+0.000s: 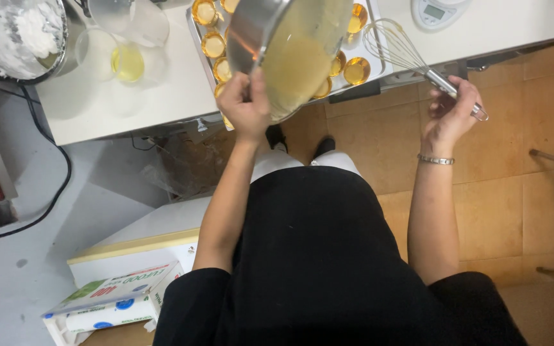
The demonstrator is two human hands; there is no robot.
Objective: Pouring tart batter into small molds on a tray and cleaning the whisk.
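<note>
Two hands at work: the left hand (243, 102) grips a tilted bowl (290, 48) of batter over a tray (195, 38) of cups (356, 70); the right hand (450, 112) clasps a whisk (399, 51).

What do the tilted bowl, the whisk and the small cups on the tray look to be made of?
Tilted round bowl: brushed steel, by its dull grey sheen. Wire whisk: shiny metal, thin bright loops and handle. Small golden cups: likely foil or glossy paper, reflective gold walls; uncertain.

1. flat carton (113, 289) on the floor at lower left, white with green and blue print (partly cut off below).
2. white kitchen scale (440, 11) on the counter's far right, small grey screen.
</note>
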